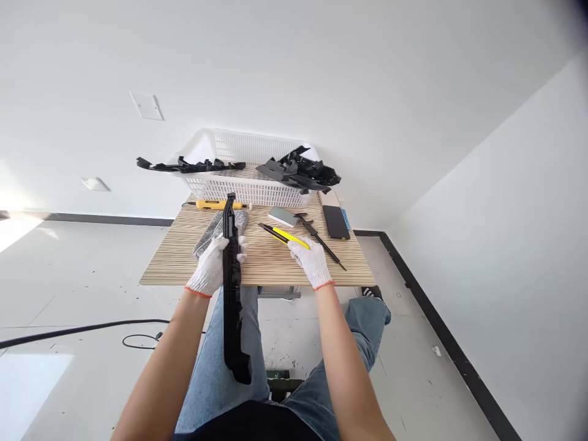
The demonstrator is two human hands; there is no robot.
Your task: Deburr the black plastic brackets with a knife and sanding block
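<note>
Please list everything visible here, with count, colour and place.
long plastic part: 1, black, from table down to lap
utility knife: 1, yellow-black, table middle
basket: 1, white, table's far edge
plastic parts: several, black, across the basket
yellow tool: 1, before the basket
cloth: 1, grey, under the long part
phone: 1, black, table right
small block: 1, grey, left of phone
thin rod: 1, black, right of knife
table: 1, striped wood
cable: 1, black, floor left
left hand: white glove, grips long part
right hand: white glove, on knife's end
</note>
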